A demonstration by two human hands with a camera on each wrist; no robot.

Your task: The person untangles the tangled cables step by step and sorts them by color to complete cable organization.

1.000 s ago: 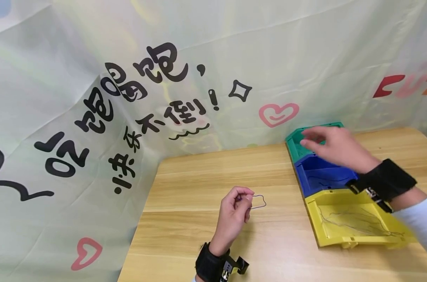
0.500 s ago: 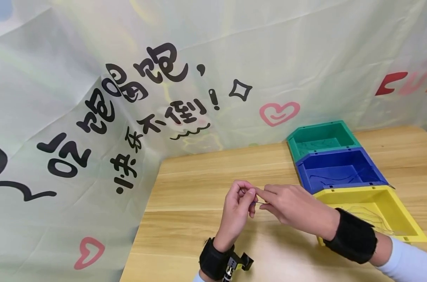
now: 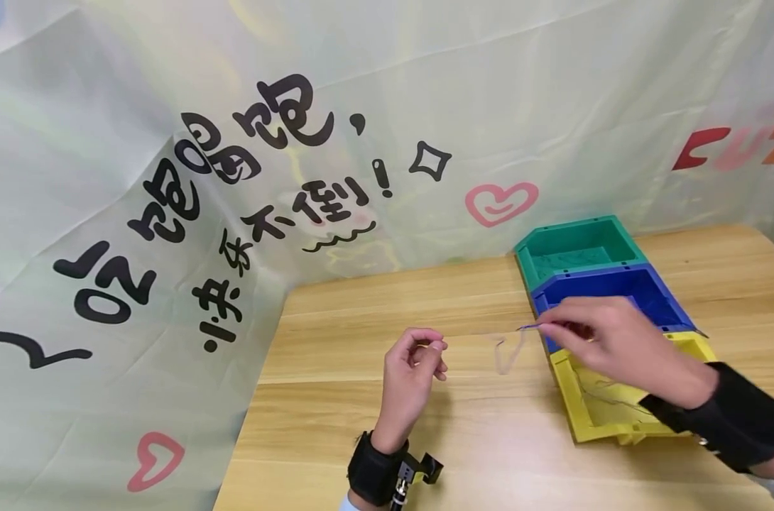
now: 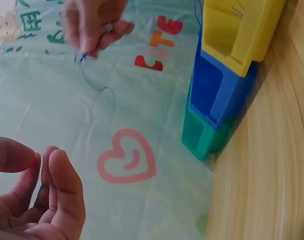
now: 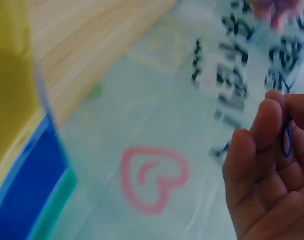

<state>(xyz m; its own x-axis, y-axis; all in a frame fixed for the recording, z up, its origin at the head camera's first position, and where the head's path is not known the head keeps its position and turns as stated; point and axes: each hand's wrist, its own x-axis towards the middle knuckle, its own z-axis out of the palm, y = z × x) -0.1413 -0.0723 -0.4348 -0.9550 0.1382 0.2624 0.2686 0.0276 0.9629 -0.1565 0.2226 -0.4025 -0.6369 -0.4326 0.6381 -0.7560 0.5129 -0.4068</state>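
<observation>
Between the thumb and fingertips of my right hand (image 3: 607,337) a thin blue wire (image 3: 529,326) is pinched. A small loop of the wire (image 5: 287,140) shows against the fingers in the right wrist view. Its blurred free length (image 4: 111,100) trails in a bent curve in the left wrist view. My left hand (image 3: 415,365) is held over the table, apart from the right one. Its thumb and fingers are loosely bent, tips close together, with nothing visible between them. The right hand overlaps the blue bin (image 3: 655,284) and the yellow bin (image 3: 581,411) in the head view.
A green bin (image 3: 579,245) stands behind the blue one, in one row on the wooden table (image 3: 336,419). Several thin strands (image 3: 607,394) lie in the yellow bin. A printed cloth (image 3: 425,78) hangs behind and to the left of the table.
The right hand came from over the bins to the left hand and met it at the blue wire. It has since drawn away to the right with the wire, leaving the left hand.
</observation>
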